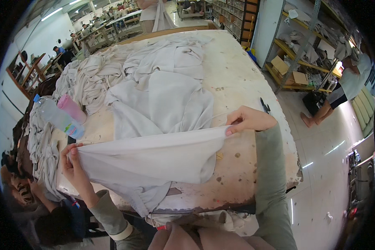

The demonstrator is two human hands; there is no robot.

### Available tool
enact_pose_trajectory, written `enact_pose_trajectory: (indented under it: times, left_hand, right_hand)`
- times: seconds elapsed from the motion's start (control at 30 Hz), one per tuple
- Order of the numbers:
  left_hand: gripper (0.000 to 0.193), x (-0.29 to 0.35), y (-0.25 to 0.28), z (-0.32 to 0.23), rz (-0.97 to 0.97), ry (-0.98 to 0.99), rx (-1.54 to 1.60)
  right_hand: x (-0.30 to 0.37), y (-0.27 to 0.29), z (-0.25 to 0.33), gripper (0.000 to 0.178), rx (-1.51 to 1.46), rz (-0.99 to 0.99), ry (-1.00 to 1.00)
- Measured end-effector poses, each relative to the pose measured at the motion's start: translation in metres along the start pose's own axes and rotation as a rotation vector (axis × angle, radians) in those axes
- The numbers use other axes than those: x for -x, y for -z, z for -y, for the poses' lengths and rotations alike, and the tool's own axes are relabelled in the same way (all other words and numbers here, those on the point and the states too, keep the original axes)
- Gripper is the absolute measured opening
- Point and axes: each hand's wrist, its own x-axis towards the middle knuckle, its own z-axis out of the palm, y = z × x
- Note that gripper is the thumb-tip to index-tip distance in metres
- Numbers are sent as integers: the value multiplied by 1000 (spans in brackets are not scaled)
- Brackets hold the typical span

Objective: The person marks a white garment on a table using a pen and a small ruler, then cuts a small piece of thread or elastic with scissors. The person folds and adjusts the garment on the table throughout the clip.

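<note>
A pale grey piece of fabric is stretched between my two hands above the near part of the table. My left hand pinches its left corner, thumb on top. At the other end, my right hand grips the right corner between thumb and fingers. The cloth's lower part hangs in folds over the table's front edge. Just beyond it lies a spread grey garment piece, whose near edge the held fabric partly covers.
Heaped grey fabric covers the table's far left. A water bottle and a pink tumbler are at left. A black pen-like tool lies near the right edge of the stained table. People stand beyond and at right, near metal shelves.
</note>
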Motion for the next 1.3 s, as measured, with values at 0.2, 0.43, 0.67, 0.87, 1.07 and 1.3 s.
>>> enact_pose_trajectory:
  times: [0.2, 0.43, 0.67, 0.87, 1.07, 1.3]
  left_hand:
    - [24, -6, 3, 26, -3, 58, 10]
    - [27, -8, 11, 55, 60, 87, -47]
    - [26, -12, 12, 82, 72, 136, -117]
    - [35, 3, -20, 70, 373, 312, -826]
    - [49, 44, -110, -9, 657, -248, -402]
    - [37, 60, -184, -60, 1051, 236, 437]
  right_hand:
    - [-10, 12, -30, 28, -57, -115, 66]
    - [-11, 23, -50, 22, -85, -342, 34]
    - [-13, 27, -53, 20, -118, -686, 87]
    - [-18, 13, -21, 22, -251, -870, 250]
    - [-16, -38, 41, 28, -312, -542, 374]
    - [-13, -73, 66, 31, -323, -385, 350]
